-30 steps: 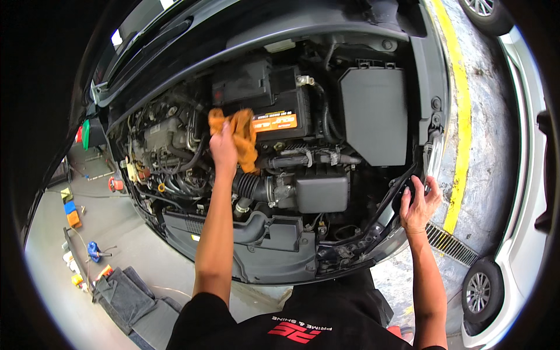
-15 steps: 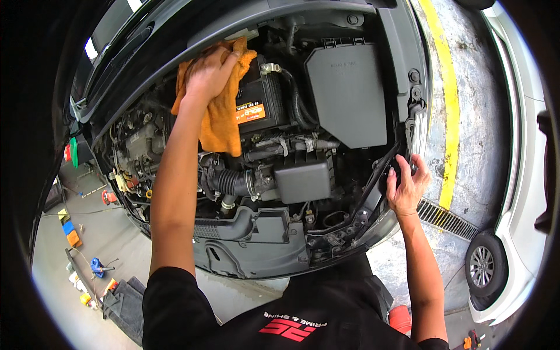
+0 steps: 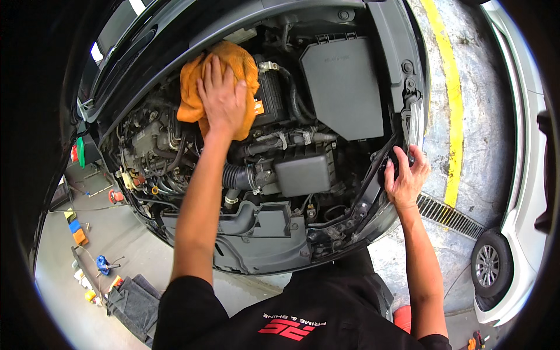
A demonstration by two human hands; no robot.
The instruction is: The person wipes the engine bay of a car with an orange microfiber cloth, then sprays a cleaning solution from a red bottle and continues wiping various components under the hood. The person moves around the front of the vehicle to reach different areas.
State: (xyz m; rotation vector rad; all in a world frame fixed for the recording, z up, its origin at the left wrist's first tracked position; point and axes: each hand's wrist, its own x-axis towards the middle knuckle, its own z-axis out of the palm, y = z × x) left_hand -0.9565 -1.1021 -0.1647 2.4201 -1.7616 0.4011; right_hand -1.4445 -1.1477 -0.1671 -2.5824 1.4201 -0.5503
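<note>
Your left hand [image 3: 223,104] lies on the orange cloth [image 3: 192,98], palm down, its fingers fanned a little apart and pointing away from you. The cloth sits rumpled over the left part of the battery [image 3: 272,104], so that mainly the battery's ribbed right end and a scrap of its orange label [image 3: 259,107] show. Whether any cloth is pinched under your palm, you cannot tell from this view.

Your right hand [image 3: 406,178] is well to the right of the battery and nearer to you than it is, by the clear headlight [image 3: 416,125]. Its fingers are curled and held apart, the thumb away from them, with nothing seen between; whether the fingertips touch the car's edge is hard to make out.

Right of the battery, a black cable [image 3: 295,100] bends down, and beyond that stands the large grey box [image 3: 345,87] with its lid on. On your side of the battery are the smaller black box [image 3: 302,174] and, to that box's left, a ribbed hose [image 3: 238,176]. Farther right of the battery, outside the car, a yellow line [image 3: 452,111] runs along the floor, with a white car [image 3: 528,233] past it.
</note>
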